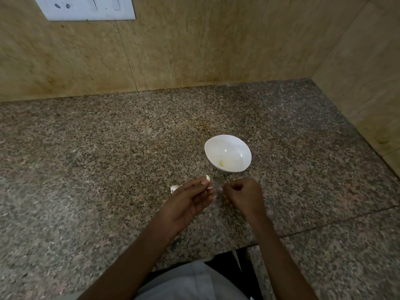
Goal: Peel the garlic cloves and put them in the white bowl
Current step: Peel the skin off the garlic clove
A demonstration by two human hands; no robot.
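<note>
The white bowl (234, 146) stands on the granite counter with one peeled garlic clove (221, 163) lying inside. Just in front of it, my left hand (190, 200) pinches a pale garlic clove (208, 178) at its fingertips, palm turned up. A small white clump of garlic (174, 188) lies on the counter behind that hand. My right hand (244, 195) is beside the left, fingers curled into a loose fist; whether it holds a bit of skin cannot be seen. Thin flakes of peel (209, 215) lie between and below the hands.
Speckled granite counter (108, 159) runs to beige tiled walls at the back and right, forming a corner. A white switch plate (86, 7) is on the wall at upper left. The counter's front edge has a seam and a notch near my body.
</note>
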